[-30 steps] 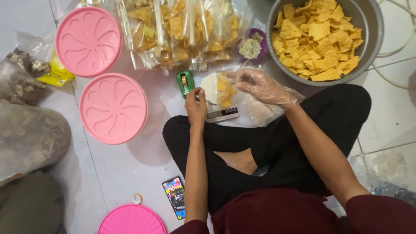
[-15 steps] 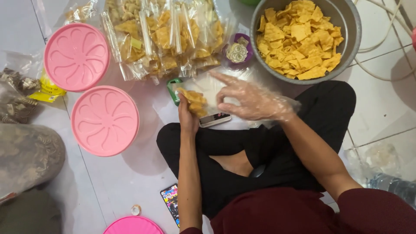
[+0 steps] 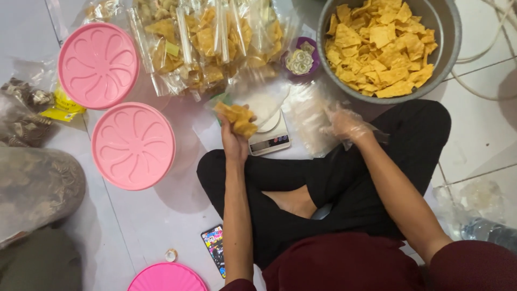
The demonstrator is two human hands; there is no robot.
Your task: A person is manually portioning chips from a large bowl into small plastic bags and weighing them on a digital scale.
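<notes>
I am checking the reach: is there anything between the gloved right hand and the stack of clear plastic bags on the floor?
Nothing visible does. The right hand already rests on the stack of clear plastic bags, beside the small scale. The left hand holds a small bag of chips.

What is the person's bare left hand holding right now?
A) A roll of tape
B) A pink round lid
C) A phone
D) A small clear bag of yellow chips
D: the left hand grips a small clear bag of yellow chips just above the small kitchen scale, while the pink lids and the phone lie untouched on the floor.
</notes>
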